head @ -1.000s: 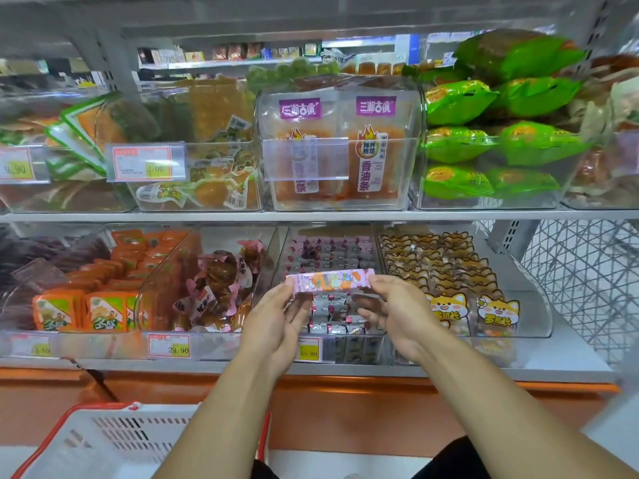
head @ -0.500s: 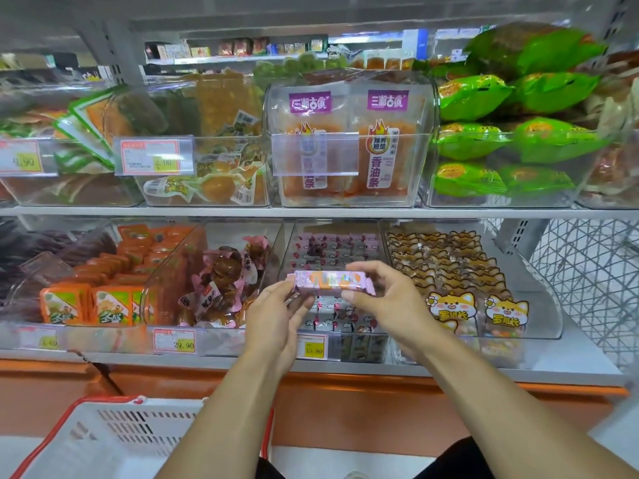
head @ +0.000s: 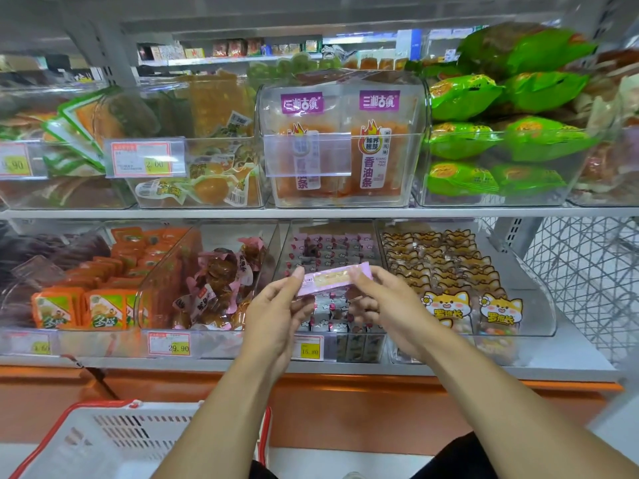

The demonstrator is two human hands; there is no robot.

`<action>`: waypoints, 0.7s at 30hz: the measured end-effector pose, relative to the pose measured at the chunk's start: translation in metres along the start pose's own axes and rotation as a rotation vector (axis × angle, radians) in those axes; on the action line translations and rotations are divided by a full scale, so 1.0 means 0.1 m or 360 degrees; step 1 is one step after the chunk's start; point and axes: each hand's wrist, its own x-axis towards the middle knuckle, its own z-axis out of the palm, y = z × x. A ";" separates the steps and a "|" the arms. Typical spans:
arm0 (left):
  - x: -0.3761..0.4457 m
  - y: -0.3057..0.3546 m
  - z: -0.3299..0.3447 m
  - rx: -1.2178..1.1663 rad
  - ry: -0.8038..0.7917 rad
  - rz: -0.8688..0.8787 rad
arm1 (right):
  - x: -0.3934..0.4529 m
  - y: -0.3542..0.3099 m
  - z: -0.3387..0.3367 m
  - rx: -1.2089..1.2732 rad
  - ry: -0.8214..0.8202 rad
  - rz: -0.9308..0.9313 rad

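Observation:
A long pink snack packet (head: 332,280) with a pale window is held level in front of the lower shelf. My left hand (head: 276,312) pinches its left end between thumb and fingertips. My right hand (head: 383,309) pinches its right end, the other fingers curled below. Right behind the packet stands a clear bin (head: 297,236) filled with several more of the same small pink packets.
Clear bins on two shelves hold orange packets (head: 86,305), brown wrapped snacks (head: 218,285), fox-print bags (head: 446,305), green bags (head: 484,140) and orange strip packs (head: 377,146). A white basket with a red rim (head: 103,440) sits at bottom left. Wire mesh (head: 581,271) lies at right.
The packet has been turned over between both hands: its printed orange-and-pink face gave way to a side with a pale window. Both hands stay at its ends.

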 end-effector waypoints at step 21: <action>0.03 -0.05 0.04 0.0037 0.0043 -0.0061 | 0.03 0.04 -0.06 0.0032 0.0017 -0.0123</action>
